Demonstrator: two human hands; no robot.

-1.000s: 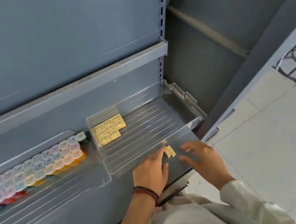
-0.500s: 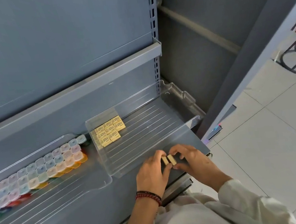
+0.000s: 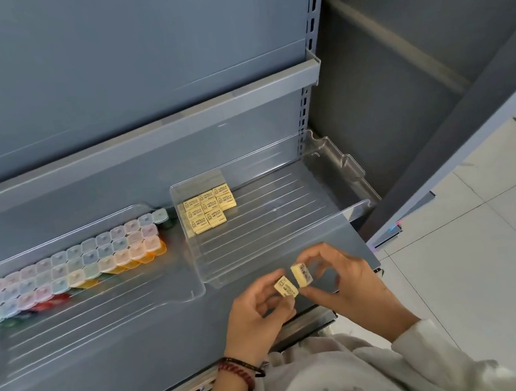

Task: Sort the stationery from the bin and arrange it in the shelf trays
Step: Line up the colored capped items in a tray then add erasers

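two hands, fingers curled: left hand (image 3: pixel 259 313) pinches eraser (image 3: pixel 285 286); right hand (image 3: pixel 350 285) pinches second eraser (image 3: pixel 302 274), erasers touching, just before clear tray (image 3: pixel 215 276).

You've got open entry into the right tray (image 3: pixel 286 218) over its low front lip; floor is free right of the erasers (image 3: pixel 209 208). Shelf rail (image 3: pixel 176 130) hangs above the back. Cases (image 3: pixel 76 268) fill the left tray (image 3: pixel 102 320) rear.

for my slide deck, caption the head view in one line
Left hand pinches one eraser, right hand a second eraser, in front of the clear tray holding a block of erasers.
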